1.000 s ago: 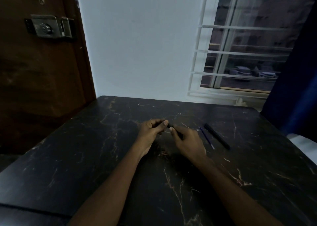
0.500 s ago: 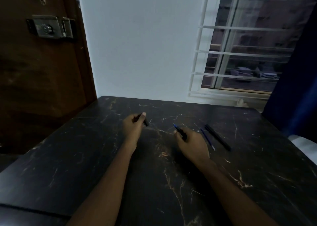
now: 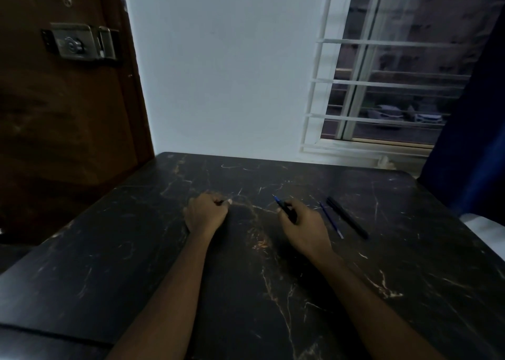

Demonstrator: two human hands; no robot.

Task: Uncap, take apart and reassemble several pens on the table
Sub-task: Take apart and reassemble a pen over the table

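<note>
Left hand [image 3: 207, 212] is fisted around a small dark cap [image 3: 222, 202], right hand [image 3: 303, 223] pinches the uncapped pen [image 3: 284, 208], both low over the marble bench [image 3: 273, 291]. Blue refill [image 3: 331, 219] and black barrel [image 3: 347, 217] lie just right.

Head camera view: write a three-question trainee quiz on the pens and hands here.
1. True or false: the right hand holds a dark pen with a blue tip.
2. What lies nearest the right hand on the dark marble table? A) thin blue refill B) black pen barrel
3. How is the left hand shaped?

Key: 1 true. 2 A. 3 A closed fist, with a small dark piece showing at the fingers.
</note>
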